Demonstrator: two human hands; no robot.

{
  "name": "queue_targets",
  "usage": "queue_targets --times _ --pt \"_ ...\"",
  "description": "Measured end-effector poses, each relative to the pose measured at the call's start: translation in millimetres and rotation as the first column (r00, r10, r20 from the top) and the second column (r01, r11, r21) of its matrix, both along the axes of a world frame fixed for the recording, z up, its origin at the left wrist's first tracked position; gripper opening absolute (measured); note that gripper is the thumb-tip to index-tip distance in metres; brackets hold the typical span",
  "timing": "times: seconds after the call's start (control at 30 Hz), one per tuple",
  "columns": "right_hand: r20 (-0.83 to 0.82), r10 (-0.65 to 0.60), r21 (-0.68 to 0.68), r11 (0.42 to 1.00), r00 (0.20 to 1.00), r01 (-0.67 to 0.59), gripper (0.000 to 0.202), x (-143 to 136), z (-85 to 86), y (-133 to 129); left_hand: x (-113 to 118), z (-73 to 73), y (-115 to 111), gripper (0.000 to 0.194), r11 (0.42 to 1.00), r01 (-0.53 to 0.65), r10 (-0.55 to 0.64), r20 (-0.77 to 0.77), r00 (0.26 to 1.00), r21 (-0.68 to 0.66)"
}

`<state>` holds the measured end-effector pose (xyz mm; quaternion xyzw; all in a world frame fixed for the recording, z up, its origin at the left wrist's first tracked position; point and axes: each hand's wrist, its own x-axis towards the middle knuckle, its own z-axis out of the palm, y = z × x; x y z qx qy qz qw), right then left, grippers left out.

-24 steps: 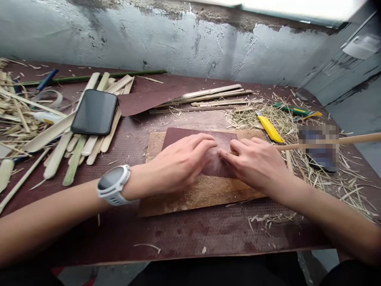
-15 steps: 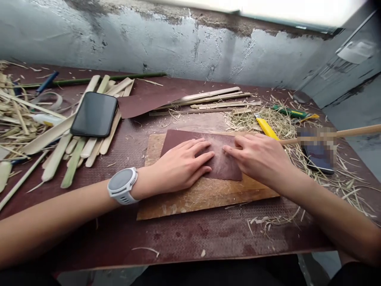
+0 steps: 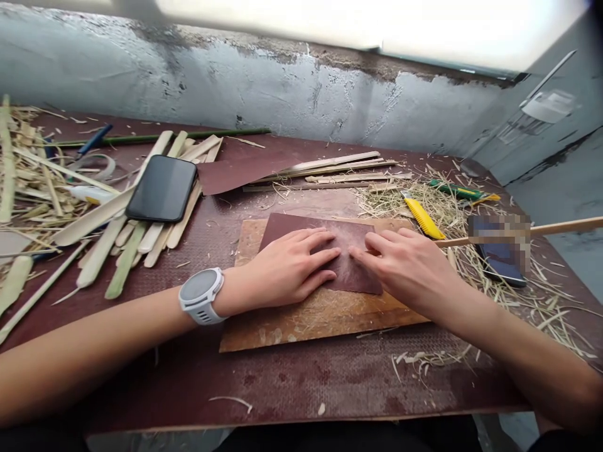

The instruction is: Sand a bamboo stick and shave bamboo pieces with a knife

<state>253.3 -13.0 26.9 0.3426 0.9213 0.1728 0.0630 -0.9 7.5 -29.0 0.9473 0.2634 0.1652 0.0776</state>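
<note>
A dark red-brown sheet [image 3: 348,276], dusted pale in its middle, lies on a wooden board [image 3: 282,323]. My left hand [image 3: 287,267] rests flat on the sheet's left part with fingers slightly spread, a white watch [image 3: 201,295] on its wrist. On the sheet's right side sits my right hand [image 3: 405,263], its fingers curled and its index fingertip pointing left onto the dusty patch. Behind that hand, a thin wooden stick [image 3: 565,227] stretches out to the right; its near end is hidden by the hand. Whatever the curled fingers hold is hidden.
Left, a black phone [image 3: 161,188] lies on flat bamboo strips [image 3: 101,251]. Another brown sheet [image 3: 240,171] and thin strips [image 3: 343,164] lie behind the board. Right, a yellow cutter [image 3: 423,216], a green-handled tool [image 3: 455,189] and a dark phone [image 3: 504,263] lie among shavings [image 3: 386,199].
The whole view has shifted, so the table's things appear slightly lower. Both hands remain on the sheet in nearly the same pose.
</note>
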Motion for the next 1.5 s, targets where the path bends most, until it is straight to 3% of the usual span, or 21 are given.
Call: queue_targets --times 0.33,0.47,0.6,0.87,1.07,1.2,1.37,1.5 --pt "-0.099 -0.039 -0.247 0.969 0.994 0.013 0.046 16.0 6.4 8.2 -0.4 -2.8 0.0 0.045 1.000 -0.004 0.004 0.006 1.000 -0.020" --pt "-0.180 -0.030 -0.291 0.957 0.983 -0.024 0.038 21.3 7.1 11.1 -1.6 -3.9 0.3 0.046 1.000 0.003 -0.003 0.018 1.000 -0.021" --pt "-0.231 -0.046 -0.287 0.958 0.972 -0.023 0.029 22.4 7.1 12.2 -0.6 -4.3 1.5 0.046 1.000 0.005 -0.005 0.021 1.000 -0.028" --pt "-0.176 -0.034 -0.231 0.973 0.984 -0.007 0.034 10.8 -1.6 10.5 -0.5 -5.8 1.4 0.046 1.000 -0.005 0.005 0.021 1.000 -0.020" --pt "-0.095 -0.119 -0.282 0.956 0.988 0.088 0.035 14.4 -0.5 7.5 -1.3 -5.5 1.3 0.045 1.000 0.007 -0.007 0.035 0.999 -0.018" --pt "-0.090 -0.152 -0.279 0.953 0.984 0.122 0.021 13.6 -2.7 8.1 -1.0 -4.9 1.7 0.045 1.000 0.008 -0.008 0.046 0.999 -0.007" --pt "-0.005 -0.226 -0.122 0.967 0.974 0.224 0.014 7.6 -4.9 8.4 -0.4 -4.5 1.8 0.046 1.000 0.007 -0.007 0.034 0.999 -0.008" --pt "0.001 -0.152 -0.070 0.986 0.988 0.152 0.013 -2.8 -5.2 -2.5 -1.2 -4.4 1.7 0.046 1.000 0.004 -0.004 0.027 1.000 -0.013"
